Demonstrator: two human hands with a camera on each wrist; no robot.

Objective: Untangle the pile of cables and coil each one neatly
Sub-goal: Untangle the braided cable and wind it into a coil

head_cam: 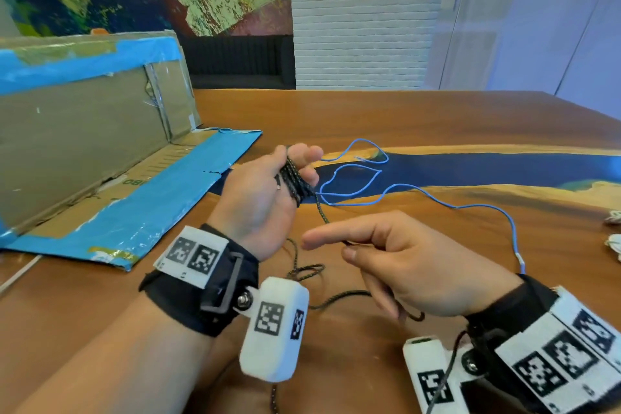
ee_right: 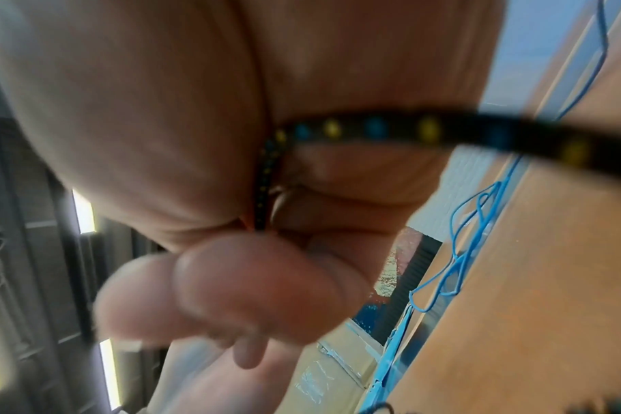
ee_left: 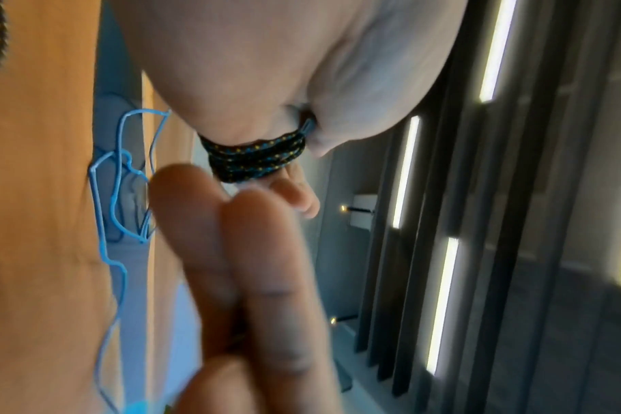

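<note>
2 cables show on the wooden worktop (head_cam: 420,118): 1 black braided cable (head_cam: 295,180) flecked yellow and blue, and 1 thin blue wire (head_cam: 437,200) lying loose in bends across the dark blue inlay. The left hand (head_cam: 268,198) is raised, fingers curled round several turns of the black braided cable wound about them. The right hand (head_cam: 413,265) pinches the free length of the same cable, forefinger stretched out; the rest trails down to the worktop. 1 cardboard box (head_cam: 84,131) with blue tape lies opened at the left.
</note>
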